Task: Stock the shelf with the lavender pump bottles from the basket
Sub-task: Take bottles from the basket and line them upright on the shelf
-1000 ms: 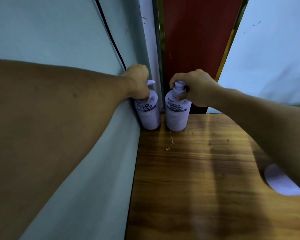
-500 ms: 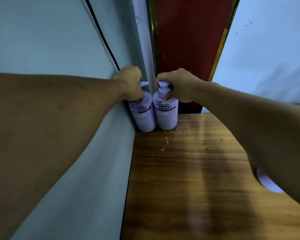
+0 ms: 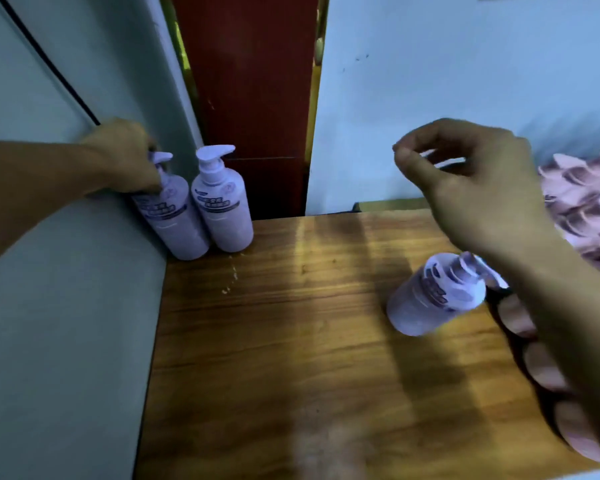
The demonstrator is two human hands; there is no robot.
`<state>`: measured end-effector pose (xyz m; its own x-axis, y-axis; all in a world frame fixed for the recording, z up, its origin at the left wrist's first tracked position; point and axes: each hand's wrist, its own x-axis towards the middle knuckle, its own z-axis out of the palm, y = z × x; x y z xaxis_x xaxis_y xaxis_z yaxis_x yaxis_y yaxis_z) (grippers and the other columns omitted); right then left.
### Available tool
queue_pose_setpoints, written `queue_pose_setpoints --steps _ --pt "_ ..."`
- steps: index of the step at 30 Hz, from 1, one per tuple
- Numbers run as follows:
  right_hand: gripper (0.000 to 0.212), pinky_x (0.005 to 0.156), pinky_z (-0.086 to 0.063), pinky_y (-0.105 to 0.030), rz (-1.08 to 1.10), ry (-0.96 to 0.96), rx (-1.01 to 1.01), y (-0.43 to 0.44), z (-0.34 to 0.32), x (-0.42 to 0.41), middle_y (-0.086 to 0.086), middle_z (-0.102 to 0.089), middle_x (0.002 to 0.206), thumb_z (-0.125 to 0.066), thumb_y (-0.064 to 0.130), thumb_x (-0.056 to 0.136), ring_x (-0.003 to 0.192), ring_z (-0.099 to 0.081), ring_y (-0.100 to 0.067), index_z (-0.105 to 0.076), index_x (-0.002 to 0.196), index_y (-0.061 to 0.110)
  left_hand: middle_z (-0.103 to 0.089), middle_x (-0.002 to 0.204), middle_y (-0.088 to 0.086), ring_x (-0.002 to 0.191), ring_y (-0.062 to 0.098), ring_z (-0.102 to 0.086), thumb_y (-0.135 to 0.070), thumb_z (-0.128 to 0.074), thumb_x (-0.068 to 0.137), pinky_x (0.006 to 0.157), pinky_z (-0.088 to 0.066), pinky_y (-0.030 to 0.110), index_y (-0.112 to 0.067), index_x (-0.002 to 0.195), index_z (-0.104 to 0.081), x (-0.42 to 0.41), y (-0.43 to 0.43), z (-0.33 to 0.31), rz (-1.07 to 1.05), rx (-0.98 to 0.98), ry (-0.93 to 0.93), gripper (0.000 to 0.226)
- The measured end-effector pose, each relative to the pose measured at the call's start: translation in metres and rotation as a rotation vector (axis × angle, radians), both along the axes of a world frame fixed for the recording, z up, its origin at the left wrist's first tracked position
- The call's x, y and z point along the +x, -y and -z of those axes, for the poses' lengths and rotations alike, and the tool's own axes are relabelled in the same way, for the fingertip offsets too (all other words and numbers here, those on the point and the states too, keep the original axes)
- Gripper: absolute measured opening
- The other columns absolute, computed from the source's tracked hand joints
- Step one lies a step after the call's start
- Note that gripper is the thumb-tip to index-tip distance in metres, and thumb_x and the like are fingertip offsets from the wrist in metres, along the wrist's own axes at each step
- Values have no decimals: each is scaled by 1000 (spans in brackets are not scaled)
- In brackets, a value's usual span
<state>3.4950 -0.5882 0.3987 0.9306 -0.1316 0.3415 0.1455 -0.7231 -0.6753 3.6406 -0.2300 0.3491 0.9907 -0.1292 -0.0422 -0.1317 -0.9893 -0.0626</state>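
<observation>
Two lavender pump bottles stand upright side by side in the back left corner of the wooden shelf [image 3: 291, 341]. My left hand [image 3: 125, 157] is closed around the neck of the left bottle [image 3: 177, 223], which leans against the side wall. The bottle beside it [image 3: 222, 209] stands free. My right hand [image 3: 475, 188] hovers above the shelf's right side, fingers loosely curled and holding nothing. Below it stands a third lavender bottle [image 3: 430, 299]. At the right edge, the dark basket [image 3: 497, 295] holds several more bottles, partly hidden by my right arm.
A pale side wall [image 3: 66, 306] with a black cable [image 3: 49, 64] bounds the shelf on the left. A red panel [image 3: 253, 98] and a light blue wall stand behind it. Pink patterned fabric [image 3: 586, 209] lies at the far right.
My right hand has let go of the second bottle and swung right, above the third bottle. My left hand stays on the left bottle. The view has shifted right.
</observation>
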Motion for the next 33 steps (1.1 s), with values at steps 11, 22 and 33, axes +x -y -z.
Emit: queue_pose_setpoints --steps 11,22,33 --pt "37 57 -37 -33 -58 -390 -656 92 59 -48 10 -43 56 -61 55 76 74 -60 -34 -54 100 27 -70 100 21 88 39 -63 -40 -71 59 79 -51 38 -5 95 -74 -12 5 -1 -67 -107 -55 51" --pt "29 60 -47 -37 -281 -286 -693 48 52 11 -6 -65 76 -64 33 82 74 -61 -35 -58 110 30 -64 111 29 98 42 -61 -18 -64 84 77 -47 33 -6 112 -69 -2 2 3 -30 -3 -70 31" --pt "21 72 -43 -24 -511 -316 -557 -66 39 119 13 -62 75 -67 8 85 84 -58 -26 -59 104 8 -65 107 23 98 39 -61 -23 -59 88 77 -48 33 -8 109 -69 -4 2 1 -99 -79 -71 28"
